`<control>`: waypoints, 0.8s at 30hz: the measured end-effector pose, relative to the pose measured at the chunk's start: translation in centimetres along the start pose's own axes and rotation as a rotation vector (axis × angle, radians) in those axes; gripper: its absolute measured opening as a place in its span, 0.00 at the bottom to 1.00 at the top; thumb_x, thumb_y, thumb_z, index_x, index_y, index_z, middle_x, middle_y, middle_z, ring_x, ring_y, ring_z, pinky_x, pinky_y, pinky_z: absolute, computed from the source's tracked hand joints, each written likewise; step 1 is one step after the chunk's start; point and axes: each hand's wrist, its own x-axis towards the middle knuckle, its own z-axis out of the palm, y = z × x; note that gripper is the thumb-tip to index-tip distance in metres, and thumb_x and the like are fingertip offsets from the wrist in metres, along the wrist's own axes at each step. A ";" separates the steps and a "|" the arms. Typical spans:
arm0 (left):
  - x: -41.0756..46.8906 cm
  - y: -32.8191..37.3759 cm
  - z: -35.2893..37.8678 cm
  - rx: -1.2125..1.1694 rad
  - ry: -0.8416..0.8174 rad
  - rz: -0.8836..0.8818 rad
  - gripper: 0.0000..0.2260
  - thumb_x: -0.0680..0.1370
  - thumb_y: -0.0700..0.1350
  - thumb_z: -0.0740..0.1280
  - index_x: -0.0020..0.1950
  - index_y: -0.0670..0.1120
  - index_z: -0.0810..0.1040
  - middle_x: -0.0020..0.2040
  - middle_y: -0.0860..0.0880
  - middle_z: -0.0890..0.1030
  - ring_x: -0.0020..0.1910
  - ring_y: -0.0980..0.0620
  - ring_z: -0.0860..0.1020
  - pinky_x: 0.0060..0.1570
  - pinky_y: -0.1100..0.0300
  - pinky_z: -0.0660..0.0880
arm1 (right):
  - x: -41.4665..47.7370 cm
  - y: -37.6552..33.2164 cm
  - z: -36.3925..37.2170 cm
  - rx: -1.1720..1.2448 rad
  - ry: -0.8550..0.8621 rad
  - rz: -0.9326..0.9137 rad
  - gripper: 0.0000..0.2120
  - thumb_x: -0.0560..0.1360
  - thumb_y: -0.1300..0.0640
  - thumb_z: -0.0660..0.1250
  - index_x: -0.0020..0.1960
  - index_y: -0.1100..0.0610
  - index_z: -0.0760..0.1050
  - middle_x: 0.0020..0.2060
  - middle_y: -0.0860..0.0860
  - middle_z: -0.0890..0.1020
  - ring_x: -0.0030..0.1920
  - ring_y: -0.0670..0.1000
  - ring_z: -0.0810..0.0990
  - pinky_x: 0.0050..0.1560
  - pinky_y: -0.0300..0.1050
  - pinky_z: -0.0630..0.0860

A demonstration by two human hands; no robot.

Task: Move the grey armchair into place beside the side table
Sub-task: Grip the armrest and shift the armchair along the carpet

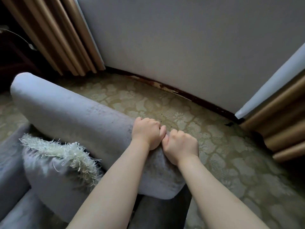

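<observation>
Left hand (146,132) and right hand (180,145) gripping closed, side by side, on grey armchair (69,116) arm; likely heavy, padding soft, dragging on carpet (222,146).

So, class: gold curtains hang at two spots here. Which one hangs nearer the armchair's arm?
The gold curtain at the upper left, hanging just behind the far end of the armchair's arm. The gold curtain at the right edge stands across open carpet.

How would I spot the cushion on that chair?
Find the grey velvet armchair at lower left, whose arm both hands grip. On its seat leans a grey square cushion. Its shaggy cream fringe along the top edge sets it apart.
</observation>
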 end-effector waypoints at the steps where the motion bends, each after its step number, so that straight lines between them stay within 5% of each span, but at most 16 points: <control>1: 0.0 0.0 0.1 0.011 0.007 0.007 0.19 0.78 0.54 0.52 0.42 0.46 0.80 0.48 0.46 0.82 0.50 0.46 0.77 0.47 0.54 0.62 | 0.1 0.1 0.1 0.020 0.023 -0.018 0.21 0.76 0.44 0.51 0.50 0.59 0.74 0.49 0.59 0.80 0.49 0.61 0.79 0.45 0.49 0.71; 11: -2.8 1.8 -1.3 0.064 -0.097 -0.050 0.18 0.79 0.51 0.50 0.53 0.48 0.78 0.59 0.46 0.78 0.59 0.47 0.73 0.53 0.52 0.62 | -2.8 0.7 -1.5 0.143 -0.025 -0.061 0.24 0.79 0.46 0.47 0.54 0.61 0.74 0.53 0.61 0.79 0.54 0.63 0.77 0.48 0.50 0.69; 24: -4.4 4.4 0.1 -0.060 0.064 -0.086 0.21 0.72 0.53 0.47 0.35 0.47 0.77 0.40 0.49 0.81 0.44 0.49 0.75 0.52 0.53 0.60 | -4.8 2.7 -0.3 0.085 -0.064 0.117 0.18 0.77 0.46 0.50 0.50 0.57 0.73 0.49 0.56 0.78 0.49 0.60 0.78 0.43 0.49 0.70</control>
